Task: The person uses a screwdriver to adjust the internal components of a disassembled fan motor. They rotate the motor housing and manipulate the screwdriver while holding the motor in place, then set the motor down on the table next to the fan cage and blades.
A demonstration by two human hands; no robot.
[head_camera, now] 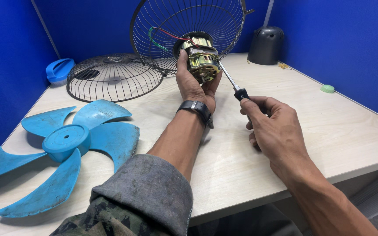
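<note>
My left hand (193, 83), with a black watch on the wrist, grips a brass-coloured fan motor (203, 61) that is fixed to a raised black wire fan guard (184, 26). Red and green wires run from the motor across the guard. My right hand (272, 126) holds a screwdriver (234, 85) by its black handle, with the metal shaft pointing up and left at the side of the motor.
A blue plastic fan blade (62, 144) lies at the left on the pale wooden table (329, 126). A second wire guard (112, 76) lies flat behind it, beside a blue cap (60, 70). A dark fan housing (265, 43) stands at the back right; a small green cap (327, 88) lies near the right edge.
</note>
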